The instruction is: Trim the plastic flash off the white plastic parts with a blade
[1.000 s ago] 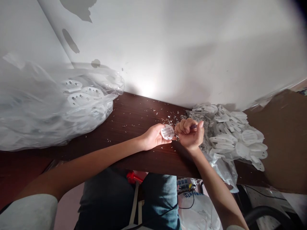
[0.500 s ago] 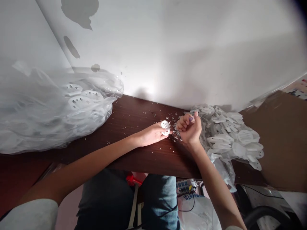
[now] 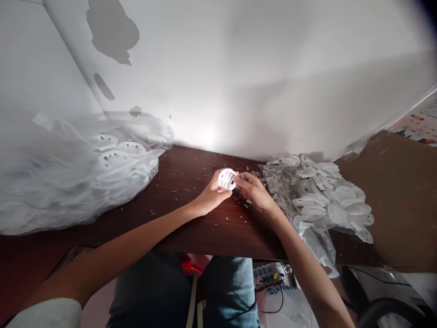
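Observation:
My left hand [image 3: 212,195] holds a small round white plastic part [image 3: 227,179] with slots, raised a little above the dark wooden table [image 3: 191,218]. My right hand [image 3: 253,191] meets it from the right, fingertips pinching the part's edge. A sliver of a purple tool seems to show between the fingers, too small to be sure. Small white shavings [image 3: 247,200] lie scattered on the table under both hands.
A clear plastic bag [image 3: 68,173] full of white round parts lies at the left. A heap of similar white parts [image 3: 327,196] on an open bag sits at the right, beside brown cardboard [image 3: 399,196]. A white wall stands behind. My lap, cables and a bag show below the table's edge.
My right hand opened from a fist and came left to the white part. My left hand lifted and turned the part towards the wall.

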Demonstrator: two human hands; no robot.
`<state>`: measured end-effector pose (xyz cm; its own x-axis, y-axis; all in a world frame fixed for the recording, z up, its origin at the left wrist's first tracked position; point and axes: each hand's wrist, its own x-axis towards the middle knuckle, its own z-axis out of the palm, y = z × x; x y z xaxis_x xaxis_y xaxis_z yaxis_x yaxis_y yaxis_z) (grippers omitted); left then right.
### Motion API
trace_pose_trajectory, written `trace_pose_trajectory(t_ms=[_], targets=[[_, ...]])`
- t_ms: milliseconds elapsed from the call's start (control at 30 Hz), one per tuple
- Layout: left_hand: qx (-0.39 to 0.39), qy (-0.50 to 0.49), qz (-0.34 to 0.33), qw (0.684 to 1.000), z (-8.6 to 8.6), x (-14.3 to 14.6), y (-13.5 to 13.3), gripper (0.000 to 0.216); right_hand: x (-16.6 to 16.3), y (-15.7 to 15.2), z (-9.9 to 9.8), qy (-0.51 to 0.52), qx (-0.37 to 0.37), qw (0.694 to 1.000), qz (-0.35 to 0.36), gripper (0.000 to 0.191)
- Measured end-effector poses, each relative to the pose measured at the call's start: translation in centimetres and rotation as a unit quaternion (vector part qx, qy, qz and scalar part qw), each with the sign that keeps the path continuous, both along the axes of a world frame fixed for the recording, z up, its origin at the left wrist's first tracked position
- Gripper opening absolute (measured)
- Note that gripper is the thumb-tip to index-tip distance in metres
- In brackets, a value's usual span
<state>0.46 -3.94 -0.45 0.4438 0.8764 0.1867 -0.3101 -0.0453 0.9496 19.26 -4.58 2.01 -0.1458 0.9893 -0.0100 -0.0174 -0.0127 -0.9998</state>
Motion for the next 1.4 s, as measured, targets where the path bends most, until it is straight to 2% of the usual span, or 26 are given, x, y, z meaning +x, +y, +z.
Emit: trace_pose_trajectory(t_ms=[133,233,333,400,467,533,867,1100,1200,1300,1400], targets=[[0.049,0.025,-0.012,0.998,0.5,-0.2,0.3,0.065,-0.3,0.1,-0.5,0.034,0.036,0.999,0.006,0.037],[0.033,0.028,-0.006,0.999,0.5,-0.3,0.6,0.051,-0.2,-0.2,-0.2,-0.076,0.148,0.985,-0.037,0.033],[0.019,0.066,-0.002,0.998,0.5,-0.5,0.8,0.049,0.0,-0.7,0.2,-0.231,0.292,0.925,-0.078,0.025],[0.048,0.092,0.022,0.994,0.5,-0.6,0.6,0.049,-0.1,-1.0,0.3,-0.283,0.367,0.882,-0.084,0.018],[0.091,0.093,0.053,0.990,0.5,-0.6,0.4,0.046,-0.2,-1.2,0.3,-0.298,0.413,0.857,-0.075,0.013],[0.125,0.091,0.080,0.985,0.4,-0.7,0.2,0.042,-0.3,-1.3,0.2,-0.298,0.433,0.848,-0.064,0.009],[0.219,0.144,0.177,0.949,-0.4,-0.9,-0.2,0.032,-1.1,-1.8,0.1,-0.254,0.424,0.868,-0.034,0.012],[0.202,0.139,0.191,0.951,-0.1,-0.6,-0.4,0.035,-1.8,-1.8,0.0,-0.221,0.391,0.892,-0.046,0.018],[0.142,0.125,0.146,0.971,0.4,-0.4,-0.2,0.036,-1.4,-1.4,0.0,-0.191,0.336,0.921,-0.053,0.020],[0.075,0.055,0.043,0.995,1.0,-0.3,-0.1,0.048,-0.9,-1.1,0.0,-0.104,0.243,0.963,-0.055,0.027],[0.064,-0.013,-0.049,0.997,1.2,-0.4,0.0,0.065,-0.9,-0.8,-0.3,0.000,0.156,0.987,-0.042,0.033]])
